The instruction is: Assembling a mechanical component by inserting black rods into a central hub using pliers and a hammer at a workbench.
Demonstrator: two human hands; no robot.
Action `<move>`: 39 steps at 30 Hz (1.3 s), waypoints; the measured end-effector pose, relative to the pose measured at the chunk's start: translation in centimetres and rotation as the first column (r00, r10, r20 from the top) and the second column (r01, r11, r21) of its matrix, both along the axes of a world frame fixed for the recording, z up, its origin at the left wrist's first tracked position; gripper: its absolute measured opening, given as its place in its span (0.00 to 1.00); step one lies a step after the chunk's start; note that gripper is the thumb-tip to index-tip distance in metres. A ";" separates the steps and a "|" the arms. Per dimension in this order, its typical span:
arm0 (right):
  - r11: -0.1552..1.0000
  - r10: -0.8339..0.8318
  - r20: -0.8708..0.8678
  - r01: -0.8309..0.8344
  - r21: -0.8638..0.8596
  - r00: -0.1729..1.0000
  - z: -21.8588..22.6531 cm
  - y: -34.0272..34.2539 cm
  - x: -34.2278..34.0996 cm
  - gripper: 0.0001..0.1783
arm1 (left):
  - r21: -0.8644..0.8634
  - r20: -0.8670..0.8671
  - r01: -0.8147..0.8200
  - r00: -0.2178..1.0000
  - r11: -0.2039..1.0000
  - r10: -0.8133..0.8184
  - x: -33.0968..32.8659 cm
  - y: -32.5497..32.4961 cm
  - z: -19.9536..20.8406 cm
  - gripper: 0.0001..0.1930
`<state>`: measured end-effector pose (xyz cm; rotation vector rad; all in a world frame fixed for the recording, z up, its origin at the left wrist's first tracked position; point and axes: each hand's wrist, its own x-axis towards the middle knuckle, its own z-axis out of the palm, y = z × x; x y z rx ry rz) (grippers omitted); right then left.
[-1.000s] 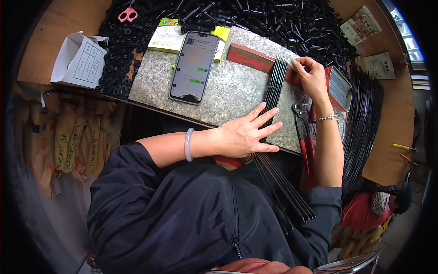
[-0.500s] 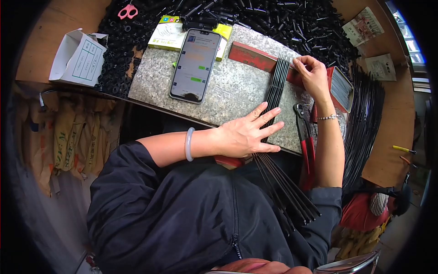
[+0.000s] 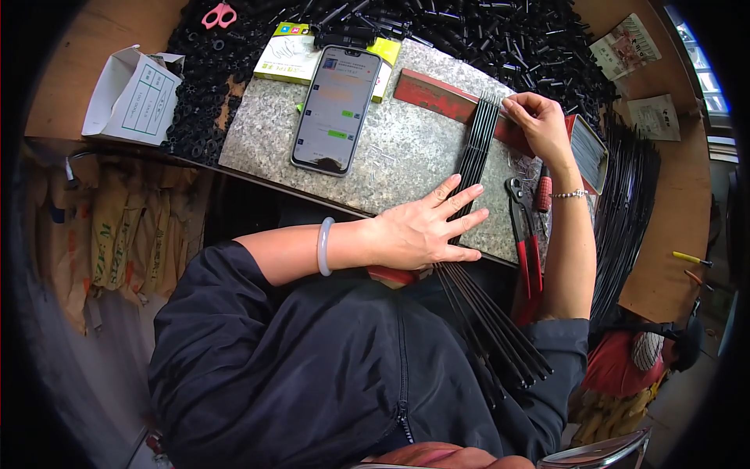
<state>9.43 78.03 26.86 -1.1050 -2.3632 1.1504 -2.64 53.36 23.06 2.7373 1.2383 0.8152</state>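
Note:
My left hand (image 3: 426,223) lies flat with its fingers spread across a row of thin black rods (image 3: 478,144), pressing them onto a grey speckled slab (image 3: 375,144). The rods' lower ends fan out past the slab's edge over my jacket. Their far ends rest across a red metal bar (image 3: 433,98). Just right of those ends, my right hand (image 3: 539,121) pinches thumb and forefinger together. Whatever is between these fingertips is too small to make out. Beside the right wrist stands an open box (image 3: 586,152) of fine grey pins or wires, partly hidden by the hand.
Red-handled pliers (image 3: 525,242) and a red-gripped tool (image 3: 544,191) lie on the slab. A phone (image 3: 334,113) rests against a yellow-green box (image 3: 285,55). Black parts (image 3: 500,31) heap behind, with pink scissors (image 3: 219,15) and a white carton (image 3: 141,98) at left. Long black rods (image 3: 629,195) stand right.
My right forearm has shifted slightly right, uncovering more of the red-gripped tool. The left hand stays spread on the rods. The view has moved very slightly.

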 end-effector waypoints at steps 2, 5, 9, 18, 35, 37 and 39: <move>1.000 0.013 0.032 -0.013 0.011 0.999 0.4 0.0 -0.1 0.11 | -0.002 -0.004 0.000 1.000 1.000 0.000 -0.1 0.0 0.2 0.26; 0.999 0.017 0.022 -0.016 -0.035 1.000 0.7 -0.2 -0.4 0.11 | -0.004 -0.001 -0.007 1.000 1.000 0.007 -0.2 0.0 0.6 0.23; 1.000 0.021 0.019 -0.022 0.009 1.000 0.7 -0.3 -0.7 0.12 | -0.018 0.002 -0.001 1.000 1.000 0.001 -0.2 0.0 0.7 0.23; 0.999 0.052 -0.008 -0.052 0.005 0.999 0.6 -0.2 -0.6 0.11 | 0.009 0.006 -0.003 1.000 1.000 0.003 0.0 0.1 -0.1 0.25; 0.990 0.138 -0.001 -0.137 0.037 0.990 0.9 0.1 -0.9 0.09 | -0.010 0.021 -0.024 1.000 1.000 0.024 -0.1 0.0 0.5 0.22; 0.991 0.133 -0.042 -0.133 0.012 0.990 0.7 0.0 -0.9 0.09 | -0.021 0.029 -0.019 0.999 1.000 0.020 -0.1 0.0 0.4 0.23; 0.992 0.123 -0.071 -0.124 -0.017 0.990 0.3 0.0 -0.9 0.09 | -0.020 0.017 -0.017 1.000 1.000 0.017 -0.1 0.0 0.5 0.23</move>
